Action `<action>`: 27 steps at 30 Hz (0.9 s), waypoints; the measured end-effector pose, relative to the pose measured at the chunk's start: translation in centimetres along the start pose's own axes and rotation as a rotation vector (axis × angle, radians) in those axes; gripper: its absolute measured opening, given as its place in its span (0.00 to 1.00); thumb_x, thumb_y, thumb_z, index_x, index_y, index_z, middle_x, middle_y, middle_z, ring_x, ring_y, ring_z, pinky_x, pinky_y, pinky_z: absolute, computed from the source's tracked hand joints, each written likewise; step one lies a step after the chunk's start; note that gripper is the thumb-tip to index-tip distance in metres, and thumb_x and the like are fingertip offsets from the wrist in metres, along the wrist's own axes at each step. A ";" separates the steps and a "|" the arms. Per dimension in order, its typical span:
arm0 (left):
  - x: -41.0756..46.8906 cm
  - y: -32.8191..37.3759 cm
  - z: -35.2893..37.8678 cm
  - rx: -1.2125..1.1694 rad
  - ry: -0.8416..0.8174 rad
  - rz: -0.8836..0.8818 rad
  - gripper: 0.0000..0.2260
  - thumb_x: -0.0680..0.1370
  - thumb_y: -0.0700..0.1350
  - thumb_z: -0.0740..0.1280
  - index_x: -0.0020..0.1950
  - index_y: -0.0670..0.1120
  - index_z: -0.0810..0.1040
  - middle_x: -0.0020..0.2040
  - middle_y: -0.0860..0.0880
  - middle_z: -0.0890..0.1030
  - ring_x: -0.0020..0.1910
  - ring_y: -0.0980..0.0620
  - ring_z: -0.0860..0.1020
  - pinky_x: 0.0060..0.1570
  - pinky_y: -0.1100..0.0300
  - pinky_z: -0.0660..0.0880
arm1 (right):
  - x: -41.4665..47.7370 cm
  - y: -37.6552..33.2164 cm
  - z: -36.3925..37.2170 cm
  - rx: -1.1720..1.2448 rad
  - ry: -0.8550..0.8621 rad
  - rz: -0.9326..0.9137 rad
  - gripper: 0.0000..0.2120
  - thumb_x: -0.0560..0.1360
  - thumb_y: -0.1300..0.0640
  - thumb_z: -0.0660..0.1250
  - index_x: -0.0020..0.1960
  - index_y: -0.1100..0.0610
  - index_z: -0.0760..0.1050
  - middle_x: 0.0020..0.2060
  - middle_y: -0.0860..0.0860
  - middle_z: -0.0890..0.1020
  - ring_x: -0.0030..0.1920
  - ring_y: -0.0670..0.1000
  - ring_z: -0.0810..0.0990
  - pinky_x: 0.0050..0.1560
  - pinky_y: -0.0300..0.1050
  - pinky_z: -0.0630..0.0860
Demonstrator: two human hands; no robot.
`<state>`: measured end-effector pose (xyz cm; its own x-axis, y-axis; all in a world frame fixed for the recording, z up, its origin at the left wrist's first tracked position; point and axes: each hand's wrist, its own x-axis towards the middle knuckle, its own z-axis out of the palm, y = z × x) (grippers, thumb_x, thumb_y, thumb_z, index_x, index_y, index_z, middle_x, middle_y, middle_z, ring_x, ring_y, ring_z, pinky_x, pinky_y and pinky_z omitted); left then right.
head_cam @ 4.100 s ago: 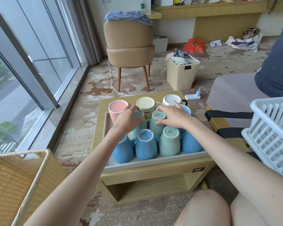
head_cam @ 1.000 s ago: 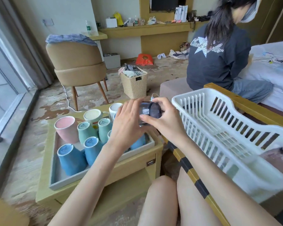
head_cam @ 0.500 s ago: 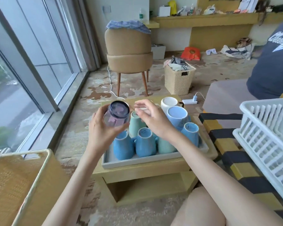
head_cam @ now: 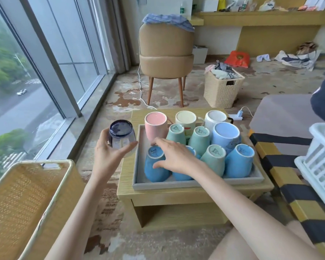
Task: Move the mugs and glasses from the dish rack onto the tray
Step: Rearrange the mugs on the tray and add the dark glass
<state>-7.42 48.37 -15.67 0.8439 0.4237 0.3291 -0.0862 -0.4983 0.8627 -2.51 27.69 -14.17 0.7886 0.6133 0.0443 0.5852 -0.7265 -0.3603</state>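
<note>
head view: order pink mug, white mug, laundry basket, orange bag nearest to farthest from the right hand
1. pink mug, back row, left, just past the fingertips of the right hand.
2. white mug, back row, right end.
3. laundry basket, on the floor beyond the table.
4. orange bag, far back near the wall.

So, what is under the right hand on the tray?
The right hand touches the front-left blue mug and covers most of a second blue mug, both upside down.
</note>
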 end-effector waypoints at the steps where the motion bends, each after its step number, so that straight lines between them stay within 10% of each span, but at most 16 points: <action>1: 0.0 -0.1 -0.1 0.000 -0.005 -0.003 0.27 0.65 0.55 0.80 0.59 0.55 0.72 0.54 0.55 0.79 0.54 0.52 0.77 0.54 0.54 0.74 | 0.1 -0.1 0.0 0.018 -0.012 -0.009 0.29 0.71 0.47 0.73 0.66 0.53 0.66 0.67 0.51 0.74 0.62 0.59 0.75 0.56 0.55 0.74; 18: 0.3 -2.4 2.7 0.002 -0.136 -0.043 0.25 0.65 0.55 0.80 0.56 0.55 0.72 0.51 0.60 0.79 0.52 0.58 0.77 0.48 0.61 0.72 | 1.3 0.6 -0.1 -0.161 0.082 -0.003 0.28 0.68 0.44 0.75 0.62 0.51 0.67 0.60 0.49 0.79 0.57 0.57 0.78 0.47 0.46 0.62; 23: 2.1 -2.5 4.9 -0.033 -0.219 -0.066 0.26 0.64 0.52 0.81 0.56 0.53 0.73 0.50 0.60 0.79 0.51 0.59 0.78 0.49 0.63 0.73 | 1.0 1.9 -1.0 0.183 -0.072 0.042 0.28 0.68 0.45 0.75 0.63 0.46 0.68 0.62 0.45 0.78 0.59 0.48 0.77 0.59 0.50 0.74; 27: 3.3 -2.9 6.4 0.029 -0.261 -0.054 0.28 0.63 0.54 0.80 0.58 0.49 0.75 0.52 0.54 0.76 0.51 0.58 0.75 0.47 0.66 0.68 | 1.2 3.5 -2.4 0.390 0.157 0.068 0.14 0.74 0.51 0.71 0.58 0.53 0.76 0.55 0.47 0.82 0.54 0.44 0.81 0.61 0.50 0.75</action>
<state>-0.99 46.42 -19.57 0.9553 0.2426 0.1689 -0.0248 -0.5036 0.8636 1.00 25.13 -13.10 0.8595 0.4920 0.1387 0.4396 -0.5730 -0.6917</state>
